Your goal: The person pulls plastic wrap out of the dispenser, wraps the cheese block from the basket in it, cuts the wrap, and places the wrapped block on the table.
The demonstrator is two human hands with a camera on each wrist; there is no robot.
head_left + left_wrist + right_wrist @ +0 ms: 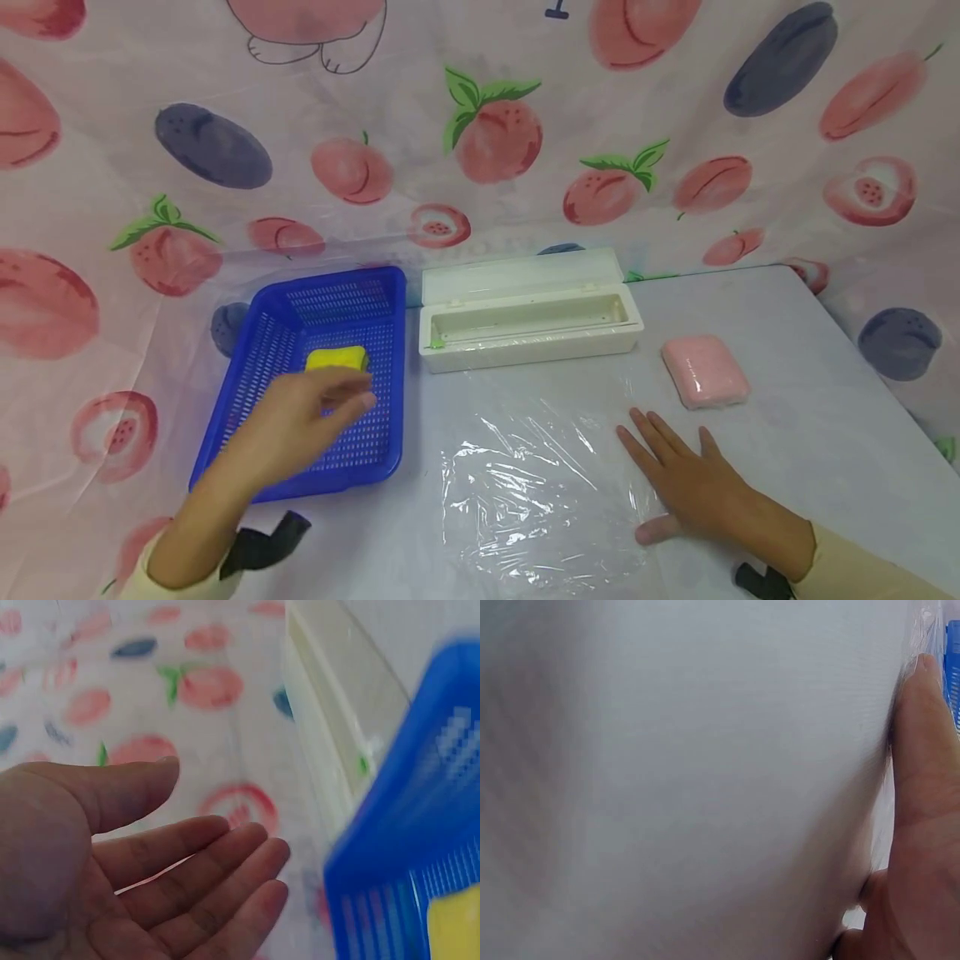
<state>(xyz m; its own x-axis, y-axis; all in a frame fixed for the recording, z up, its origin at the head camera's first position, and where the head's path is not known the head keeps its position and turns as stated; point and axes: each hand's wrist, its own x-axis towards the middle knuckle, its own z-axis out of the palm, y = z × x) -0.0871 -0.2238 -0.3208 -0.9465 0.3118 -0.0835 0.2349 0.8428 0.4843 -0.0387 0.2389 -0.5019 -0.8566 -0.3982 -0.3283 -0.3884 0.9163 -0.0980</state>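
A yellow block-like item point(336, 358) lies in the blue plastic basket point(393, 450) at the left. Over the basket hovers my left hand point(300, 421), its fingers loosely bent and holding nothing; the left wrist view shows the bare palm point(52, 855). My right hand point(693, 487) rests on the table with fingers spread, touching the right edge of a sheet of clear plastic film point(525, 500). The film lies spread out and wrinkled. Beyond that hand sits a pink wrapped block point(705, 372).
Behind the film stands a long white box point(525, 354) with its lid point(521, 277) raised; a small green piece point(437, 343) is at its left end. A fruit-patterned cloth point(360, 233) hangs behind the white table point(825, 417).
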